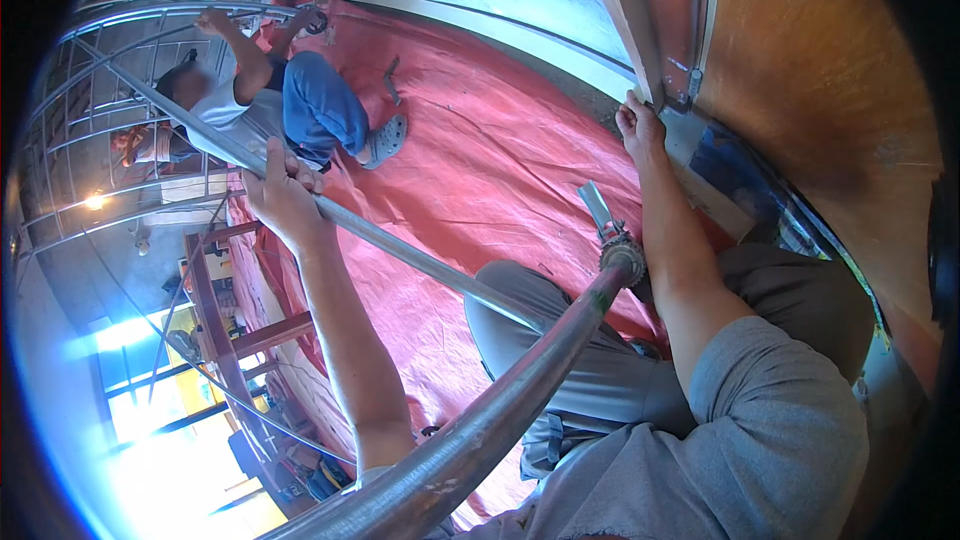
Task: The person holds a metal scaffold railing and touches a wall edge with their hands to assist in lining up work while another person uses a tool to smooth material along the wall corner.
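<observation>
My left hand (285, 190) is wrapped round a long grey metal tube (410, 250) that slants from the upper left down to my lap. Its lower end meets a thicker metal pipe (480, 415) crossing in front of my body. At the upper end of that pipe sits a round, toothed-looking metal fitting (622, 252) with a flat metal piece (595, 205) sticking up from it. Off to the right, my right hand (640, 126) is closed in front of the foot of a door frame; whatever its fingers hold is hidden. My right forearm passes just beside the fitting.
Red sheeting (470, 140) covers the floor. A co-worker in blue trousers (318, 105) sits far left, hands raised at a curved metal-bar frame (100, 120). A dark curved piece (392, 82) lies on the sheet. A wooden panel (820, 90) stands right; a reddish-brown frame (225, 340) stands left.
</observation>
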Motion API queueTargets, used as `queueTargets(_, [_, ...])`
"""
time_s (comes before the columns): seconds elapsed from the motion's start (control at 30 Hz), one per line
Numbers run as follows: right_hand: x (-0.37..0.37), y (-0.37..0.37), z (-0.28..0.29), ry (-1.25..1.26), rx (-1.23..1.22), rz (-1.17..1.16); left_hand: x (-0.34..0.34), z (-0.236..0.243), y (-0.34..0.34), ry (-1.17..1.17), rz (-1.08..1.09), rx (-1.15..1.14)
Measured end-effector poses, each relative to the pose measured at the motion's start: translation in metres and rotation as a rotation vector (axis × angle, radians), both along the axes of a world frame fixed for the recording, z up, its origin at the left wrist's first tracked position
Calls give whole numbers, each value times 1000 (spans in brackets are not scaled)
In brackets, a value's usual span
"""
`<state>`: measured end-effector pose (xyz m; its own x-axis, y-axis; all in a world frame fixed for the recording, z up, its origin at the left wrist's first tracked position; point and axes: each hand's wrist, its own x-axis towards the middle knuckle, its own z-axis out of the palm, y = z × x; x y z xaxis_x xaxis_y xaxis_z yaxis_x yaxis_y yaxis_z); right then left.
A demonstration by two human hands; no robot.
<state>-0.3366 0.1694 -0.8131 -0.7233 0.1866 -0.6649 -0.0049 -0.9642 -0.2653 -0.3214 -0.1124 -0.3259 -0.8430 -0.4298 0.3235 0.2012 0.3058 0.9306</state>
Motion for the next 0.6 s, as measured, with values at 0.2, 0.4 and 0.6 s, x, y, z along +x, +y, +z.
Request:
queueTargets(0.2, [0, 0, 4, -29, -9, 4, 0, -1, 2, 17, -16, 18])
queueTargets(0.4, [1, 0, 7, -37, -7, 9, -1, 0, 2, 23, -21, 7])
queueTargets(0.6, [1, 0, 8, -43, -6, 10, -1, 0, 3, 29, -11, 7])
